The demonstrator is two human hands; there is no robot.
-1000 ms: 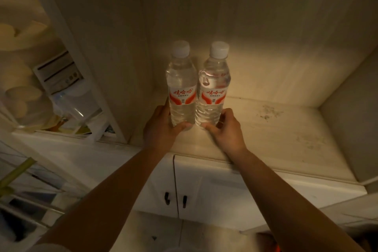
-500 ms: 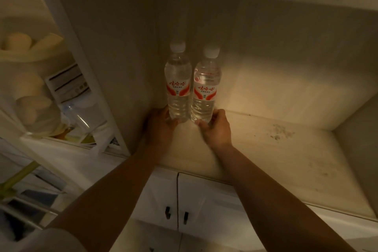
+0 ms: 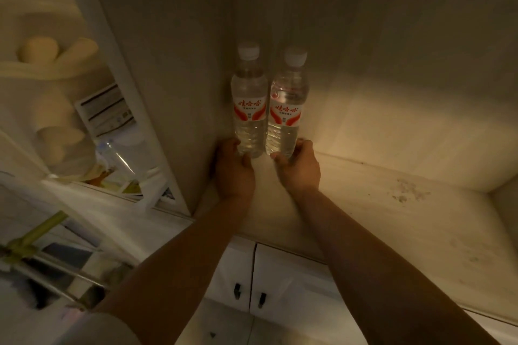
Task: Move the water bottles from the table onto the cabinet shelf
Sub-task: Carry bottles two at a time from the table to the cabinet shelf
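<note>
Two clear water bottles with white caps and red-and-white labels stand upright side by side, touching, deep in the back left corner of the cabinet shelf [image 3: 364,221]. My left hand [image 3: 234,172] grips the base of the left bottle [image 3: 248,101]. My right hand [image 3: 300,169] grips the base of the right bottle [image 3: 287,109]. Both forearms reach in over the shelf's front edge.
The shelf's left side wall [image 3: 173,87] stands right beside the left bottle. The shelf extends right with stained patches [image 3: 406,193]. Below are two white cabinet doors with dark handles [image 3: 249,294]. A neighbouring compartment at left holds pale objects [image 3: 56,109] and a clear container [image 3: 117,159].
Both hands have slid the two bottles farther back and left along the shelf, into the corner. The grip on each bottle is unchanged.
</note>
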